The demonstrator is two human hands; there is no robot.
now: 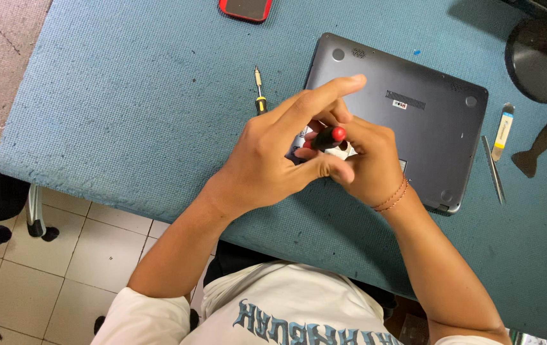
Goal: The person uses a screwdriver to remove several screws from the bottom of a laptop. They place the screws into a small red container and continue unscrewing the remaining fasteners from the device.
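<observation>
Red-and-black screwdriver [329, 136] — short, stubby — pinched between both hands over grey laptop [426, 121].

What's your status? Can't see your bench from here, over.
Both hands, left hand and right hand, closed on a red-capped screwdriver over the upturned grey laptop. Spare screwdriver, tweezers, pry tools lie alongside, clear.

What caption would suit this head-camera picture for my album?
Both hands, left hand and right hand, grip a red-capped black tool over an upturned grey laptop on a blue mat.
</observation>
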